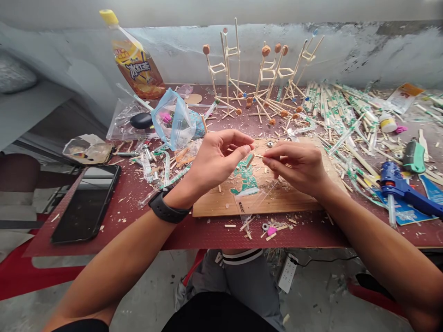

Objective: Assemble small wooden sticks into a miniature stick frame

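Observation:
My left hand (219, 157) is closed, thumb and index finger brought together. A thin wooden stick (204, 123) shows above that hand, and what looks like its lower end (219, 188) comes out beneath. In a pinch of thumb and index finger, my right hand (297, 166) holds a short piece of stick (258, 156) pointing towards the left fingertips. Both hands are over a wooden board (214, 207) with a green printed patch (247, 177), clear plastic wrapper and wood chips on it. A metal nut (270, 144) lies near the board's back edge.
Stick structures (226, 69) with orange clay lumps stand at the back. Wrapped chopsticks (325, 101) and a blue glue gun (398, 182) lie right. Left are a phone (86, 203), a blue-edged plastic bag (175, 120) and a tea bottle (134, 60). A power strip (288, 274) hangs below.

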`<state>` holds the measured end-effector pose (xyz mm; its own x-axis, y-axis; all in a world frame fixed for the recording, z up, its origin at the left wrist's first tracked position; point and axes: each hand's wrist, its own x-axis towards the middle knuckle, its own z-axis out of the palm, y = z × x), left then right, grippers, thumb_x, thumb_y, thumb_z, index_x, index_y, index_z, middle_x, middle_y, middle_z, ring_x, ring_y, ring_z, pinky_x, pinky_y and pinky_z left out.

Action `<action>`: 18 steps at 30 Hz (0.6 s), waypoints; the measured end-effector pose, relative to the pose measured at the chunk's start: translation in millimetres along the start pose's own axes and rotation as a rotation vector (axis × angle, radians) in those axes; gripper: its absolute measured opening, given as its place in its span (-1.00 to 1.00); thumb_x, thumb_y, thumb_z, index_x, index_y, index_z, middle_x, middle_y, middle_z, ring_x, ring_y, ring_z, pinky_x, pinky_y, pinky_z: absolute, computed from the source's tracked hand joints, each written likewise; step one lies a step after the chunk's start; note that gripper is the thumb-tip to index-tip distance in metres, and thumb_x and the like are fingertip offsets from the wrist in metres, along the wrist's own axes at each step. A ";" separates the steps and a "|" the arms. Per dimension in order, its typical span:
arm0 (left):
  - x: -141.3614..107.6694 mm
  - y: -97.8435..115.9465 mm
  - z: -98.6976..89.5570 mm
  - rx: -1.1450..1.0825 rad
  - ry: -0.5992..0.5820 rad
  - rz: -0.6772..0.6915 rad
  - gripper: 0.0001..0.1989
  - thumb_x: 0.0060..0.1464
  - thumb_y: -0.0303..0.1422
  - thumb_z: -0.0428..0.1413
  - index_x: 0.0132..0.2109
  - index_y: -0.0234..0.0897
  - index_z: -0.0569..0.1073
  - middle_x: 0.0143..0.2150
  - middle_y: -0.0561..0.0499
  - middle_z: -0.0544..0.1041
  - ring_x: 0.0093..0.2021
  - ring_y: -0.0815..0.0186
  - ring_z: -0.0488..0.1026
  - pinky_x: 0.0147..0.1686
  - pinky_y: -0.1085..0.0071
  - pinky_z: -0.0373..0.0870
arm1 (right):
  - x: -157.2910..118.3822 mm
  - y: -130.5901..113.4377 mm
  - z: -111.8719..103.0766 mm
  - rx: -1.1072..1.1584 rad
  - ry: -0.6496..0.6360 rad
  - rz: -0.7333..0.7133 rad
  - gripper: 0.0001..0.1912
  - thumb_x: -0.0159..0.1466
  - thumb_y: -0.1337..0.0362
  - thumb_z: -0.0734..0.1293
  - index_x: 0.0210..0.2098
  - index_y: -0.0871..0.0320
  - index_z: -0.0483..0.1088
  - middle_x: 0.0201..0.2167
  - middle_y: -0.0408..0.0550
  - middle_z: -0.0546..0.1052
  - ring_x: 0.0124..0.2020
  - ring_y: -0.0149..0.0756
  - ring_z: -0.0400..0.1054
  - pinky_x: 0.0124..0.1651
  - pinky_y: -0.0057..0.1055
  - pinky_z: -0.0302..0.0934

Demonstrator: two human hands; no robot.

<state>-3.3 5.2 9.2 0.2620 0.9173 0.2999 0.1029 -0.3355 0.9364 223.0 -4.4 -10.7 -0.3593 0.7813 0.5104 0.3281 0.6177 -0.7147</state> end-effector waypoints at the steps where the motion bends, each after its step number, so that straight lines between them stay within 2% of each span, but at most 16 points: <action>1: 0.1 -1.0 -0.2 -0.003 -0.008 -0.008 -0.86 0.15 -0.43 0.27 -0.13 -0.34 0.65 -0.17 -0.09 0.74 -0.22 0.36 0.66 -0.18 0.43 0.63 | -0.1 0.0 0.0 0.002 0.001 -0.001 -0.91 0.38 0.29 0.44 -0.25 0.03 0.63 -0.38 -0.14 0.58 -0.43 -0.43 0.43 -0.39 -0.41 0.48; 9: 1.2 -6.4 -1.9 0.093 -0.166 -0.027 -0.85 0.10 -0.49 0.21 -0.19 -0.36 0.66 -0.24 -0.07 0.72 -0.30 0.39 0.61 -0.25 0.44 0.55 | -1.1 2.5 -0.3 -0.005 0.003 0.027 -0.92 0.38 0.25 0.45 -0.24 0.02 0.63 -0.34 -0.13 0.61 -0.39 -0.41 0.46 -0.37 -0.41 0.49; 14: -0.4 -6.8 -2.4 0.047 -0.183 -0.010 -0.94 0.10 -0.43 0.29 -0.26 -0.33 0.66 -0.36 -0.01 0.69 -0.38 0.41 0.56 -0.31 0.45 0.52 | -1.0 3.8 -0.4 -0.004 -0.006 0.021 -0.92 0.39 0.24 0.45 -0.24 0.03 0.63 -0.35 -0.12 0.59 -0.39 -0.40 0.45 -0.39 -0.41 0.48; 18: -0.7 -9.1 -4.0 0.037 -0.196 -0.004 -0.96 0.11 -0.45 0.30 -0.27 -0.31 0.67 -0.36 0.00 0.70 -0.40 0.43 0.55 -0.35 0.47 0.49 | -1.0 3.7 -0.4 -0.011 -0.004 0.008 -0.91 0.39 0.27 0.44 -0.25 0.04 0.63 -0.35 -0.12 0.58 -0.39 -0.41 0.44 -0.37 -0.40 0.47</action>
<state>-8.2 8.5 1.2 0.4433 0.8603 0.2516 0.1389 -0.3433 0.9289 225.0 -2.9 -13.6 -0.3598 0.7858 0.5031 0.3404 0.6126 -0.7134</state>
